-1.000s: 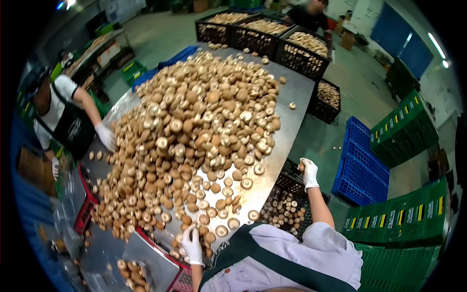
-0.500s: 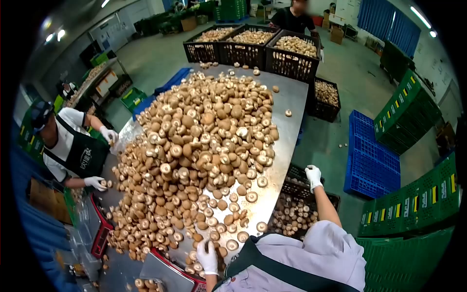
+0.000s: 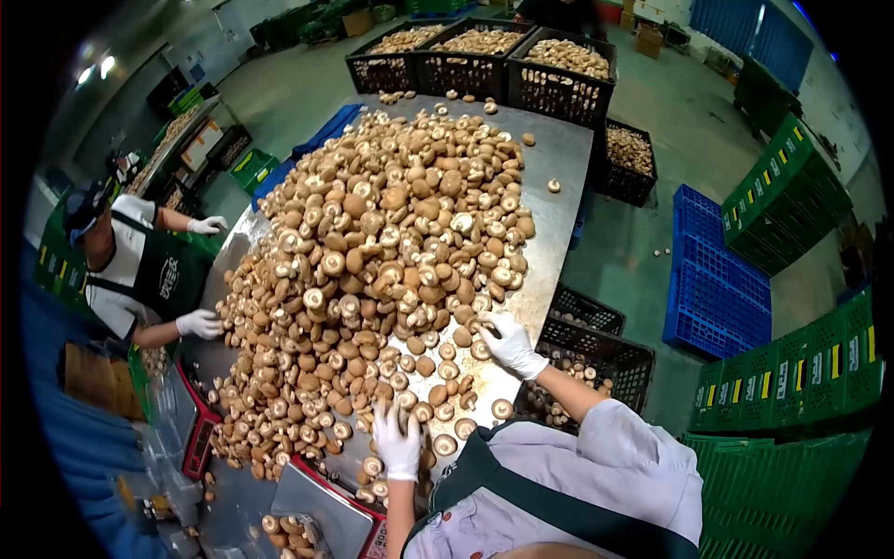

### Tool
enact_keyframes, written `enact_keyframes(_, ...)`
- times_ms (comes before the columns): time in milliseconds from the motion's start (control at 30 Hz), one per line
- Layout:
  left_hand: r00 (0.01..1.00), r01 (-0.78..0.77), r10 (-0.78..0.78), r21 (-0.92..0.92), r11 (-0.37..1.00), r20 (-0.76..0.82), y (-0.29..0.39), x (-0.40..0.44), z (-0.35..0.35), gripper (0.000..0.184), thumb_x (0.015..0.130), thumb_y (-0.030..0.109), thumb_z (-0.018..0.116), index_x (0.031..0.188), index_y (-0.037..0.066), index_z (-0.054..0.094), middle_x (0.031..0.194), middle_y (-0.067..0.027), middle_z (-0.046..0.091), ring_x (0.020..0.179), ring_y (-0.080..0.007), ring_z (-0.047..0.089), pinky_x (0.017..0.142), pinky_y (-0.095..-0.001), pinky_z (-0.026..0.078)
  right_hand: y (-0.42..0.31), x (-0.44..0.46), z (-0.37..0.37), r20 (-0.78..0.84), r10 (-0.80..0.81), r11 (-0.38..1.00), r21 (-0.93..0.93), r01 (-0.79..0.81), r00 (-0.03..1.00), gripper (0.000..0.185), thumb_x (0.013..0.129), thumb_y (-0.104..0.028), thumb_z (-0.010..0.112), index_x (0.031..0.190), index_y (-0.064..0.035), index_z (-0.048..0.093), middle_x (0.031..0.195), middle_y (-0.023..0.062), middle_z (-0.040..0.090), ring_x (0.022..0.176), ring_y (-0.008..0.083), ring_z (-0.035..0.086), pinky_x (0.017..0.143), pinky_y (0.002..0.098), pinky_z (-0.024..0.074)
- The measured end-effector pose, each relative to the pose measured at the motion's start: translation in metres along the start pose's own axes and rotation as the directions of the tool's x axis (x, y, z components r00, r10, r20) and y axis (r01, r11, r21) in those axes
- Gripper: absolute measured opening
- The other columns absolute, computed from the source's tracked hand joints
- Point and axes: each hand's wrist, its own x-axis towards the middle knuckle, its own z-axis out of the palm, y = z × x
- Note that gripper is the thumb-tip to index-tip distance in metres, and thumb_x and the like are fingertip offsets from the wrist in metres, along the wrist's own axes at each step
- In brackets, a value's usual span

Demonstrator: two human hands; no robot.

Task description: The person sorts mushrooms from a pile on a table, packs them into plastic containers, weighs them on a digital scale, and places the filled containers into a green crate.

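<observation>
A large pile of brown-capped mushrooms (image 3: 372, 242) spreads over the metal table (image 3: 549, 233). My left hand (image 3: 398, 447), in a white glove, lies over loose mushrooms at the pile's near edge, its fingers apart. In another white glove, my right hand (image 3: 512, 346) reaches over the table's right side. Its fingers are stretched out to mushrooms at the edge of the pile, and the fingertips partly cover one. A black crate (image 3: 633, 368) with mushrooms inside stands below the table edge, under my right forearm.
A red-edged scale (image 3: 321, 512) stands near me, beside a clear bag of mushrooms (image 3: 291, 536). Across the left side, a co-worker (image 3: 140, 261) has gloved hands by the pile. Full black crates (image 3: 559, 88) line the far end. Blue pallets (image 3: 717, 289) and green crates (image 3: 792, 373) stand right.
My right hand has come from above the black crate to the mushrooms on the table. My left hand has moved slightly up, its fingers spreading. The co-worker's hands have shifted, and the view tilts down.
</observation>
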Motion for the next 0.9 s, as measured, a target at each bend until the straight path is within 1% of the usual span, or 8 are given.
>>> enact_keyframes(100, 0.996, -0.054, 0.039, 0.187, 0.981, 0.083, -0.014, 0.024, 0.018, 0.065, 0.072, 0.034, 0.073, 0.130, 0.013, 0.050, 0.141, -0.0220, 0.036, 0.128, -0.0400, 0.036, 0.105, -0.0519, 0.028, -0.002, -0.013, 0.027, 0.028, -0.164, 0.981, -0.102, 0.166, 0.986, 0.018, 0.078, -0.014, 0.065, 0.094, -0.0067, 0.063, 0.101, 0.0144, 0.064, 0.090, 0.0327, 0.058, 0.083, 0.0384, 0.0478)
enact_keyframes(167, 0.983, -0.030, -0.020, 0.266, 0.963, 0.182, -0.021, 0.034, 0.028, 0.068, 0.074, 0.046, 0.068, 0.132, 0.018, 0.049, 0.146, -0.0198, 0.030, 0.134, -0.0387, 0.028, 0.107, -0.0596, 0.020, -0.004, -0.021, 0.039, 0.104, -0.171, 0.960, -0.208, 0.190, 0.980, 0.022, 0.076, -0.014, 0.066, 0.096, -0.0060, 0.062, 0.113, 0.0148, 0.061, 0.098, 0.0359, 0.055, 0.087, 0.0415, 0.0463)
enact_keyframes(233, 0.952, -0.093, -0.043, 0.422, 0.902, 0.304, -0.033, 0.036, 0.036, 0.066, 0.078, 0.055, 0.061, 0.132, 0.020, 0.050, 0.147, -0.0155, 0.031, 0.139, -0.0356, 0.019, 0.108, -0.0624, 0.015, -0.016, -0.021, 0.044, 0.186, -0.140, 0.979, -0.117, 0.164, 0.972, 0.026, 0.074, -0.015, 0.068, 0.097, -0.0052, 0.062, 0.121, 0.0158, 0.056, 0.102, 0.0370, 0.053, 0.088, 0.0414, 0.0461)
enact_keyframes(400, 0.963, -0.115, 0.008, 0.380, 0.918, 0.271, -0.031, 0.013, 0.027, 0.053, 0.081, 0.048, 0.060, 0.126, 0.021, 0.057, 0.147, -0.0128, 0.031, 0.137, -0.0370, 0.023, 0.107, -0.0611, 0.019, -0.032, -0.035, 0.048, 0.297, -0.233, 0.940, -0.174, 0.293, 0.926, 0.028, 0.073, -0.018, 0.070, 0.097, -0.0059, 0.062, 0.128, 0.0145, 0.054, 0.107, 0.0373, 0.050, 0.091, 0.0437, 0.0438)
enact_keyframes(700, 0.997, -0.024, -0.014, 0.468, 0.884, 0.077, -0.032, -0.039, -0.005, 0.056, 0.082, 0.037, 0.063, 0.130, 0.011, 0.051, 0.131, -0.0130, 0.051, 0.122, -0.0314, 0.044, 0.107, -0.0553, 0.023, -0.077, -0.052, 0.053, 0.549, -0.488, 0.862, 0.182, 0.473, 0.678, 0.031, 0.076, -0.021, 0.067, 0.103, -0.0066, 0.061, 0.116, 0.0068, 0.060, 0.110, 0.0274, 0.054, 0.089, 0.0387, 0.0444)
enact_keyframes(733, 1.000, -0.026, 0.014, 0.486, 0.873, 0.027, -0.036, -0.041, -0.006, 0.047, 0.081, 0.038, 0.063, 0.120, 0.012, 0.058, 0.129, -0.0128, 0.052, 0.121, -0.0309, 0.045, 0.106, -0.0565, 0.025, -0.081, -0.049, 0.054, 0.557, -0.496, 0.864, 0.239, 0.444, 0.667, 0.030, 0.076, -0.020, 0.067, 0.103, -0.0068, 0.061, 0.116, 0.0060, 0.060, 0.110, 0.0266, 0.054, 0.089, 0.0383, 0.0445)
enact_keyframes(800, 1.000, 0.009, 0.001, 0.520, 0.854, -0.019, -0.042, -0.042, -0.009, 0.044, 0.080, 0.035, 0.064, 0.117, 0.012, 0.060, 0.129, -0.0130, 0.052, 0.121, -0.0313, 0.045, 0.106, -0.0568, 0.024, -0.087, -0.040, 0.058, 0.423, -0.477, 0.873, 0.328, 0.361, 0.771, 0.027, 0.077, -0.010, 0.067, 0.103, -0.0051, 0.062, 0.104, 0.0094, 0.065, 0.095, 0.0270, 0.061, 0.081, 0.0362, 0.0500)
enact_keyframes(900, 0.997, 0.061, -0.024, 0.510, 0.858, -0.079, -0.048, -0.040, -0.010, 0.044, 0.079, 0.034, 0.064, 0.117, 0.012, 0.059, 0.129, -0.0144, 0.051, 0.121, -0.0331, 0.044, 0.106, -0.0579, 0.023, -0.080, -0.013, 0.068, 0.232, -0.288, 0.947, 0.217, 0.239, 0.929, 0.028, 0.079, -0.005, 0.064, 0.107, -0.0044, 0.062, 0.099, 0.0138, 0.066, 0.087, 0.0286, 0.064, 0.076, 0.0335, 0.0525)
